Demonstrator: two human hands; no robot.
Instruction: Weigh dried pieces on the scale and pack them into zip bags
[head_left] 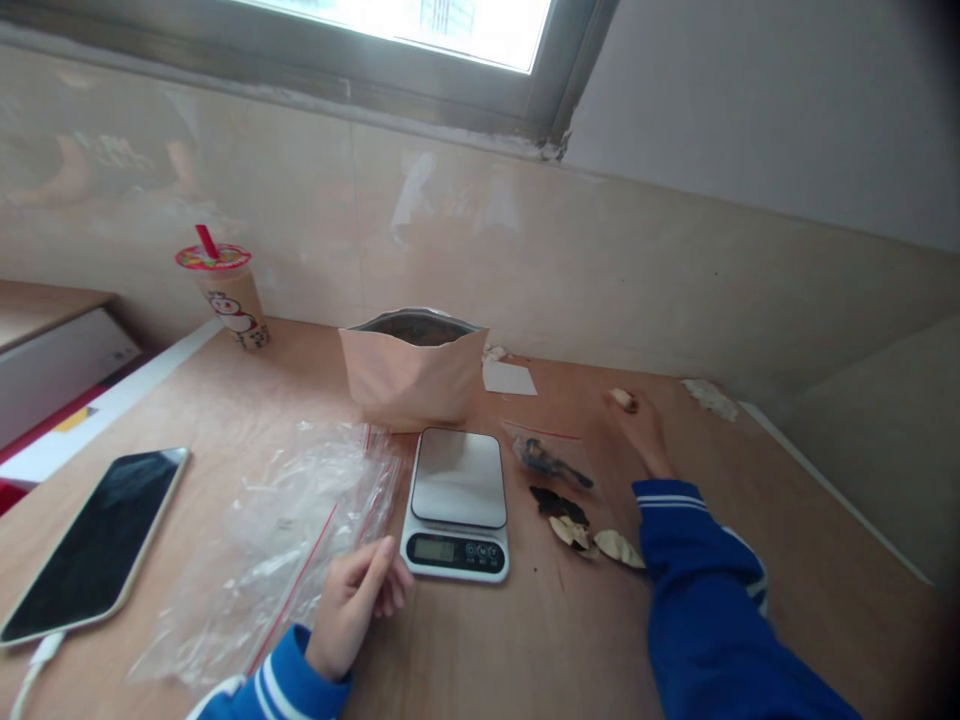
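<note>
My left hand rests on the table beside the front left corner of a kitchen scale. Its fingers are curled in, and nothing shows in them. To the right, my right hand is closed around a pale, brownish dried piece, its exact kind unclear. Nothing lies on the scale's metal plate; its display is too small to read. Several dark and cream pieces that look like dried fungus lie right of the scale. Above them is a small zip bag with dark dried pieces inside.
A brown pouch stands open behind the scale, near a white card. Clear zip bags lie left of the scale. Farther left are a phone with a cable and a drink cup with a straw. A tiled wall bounds the back.
</note>
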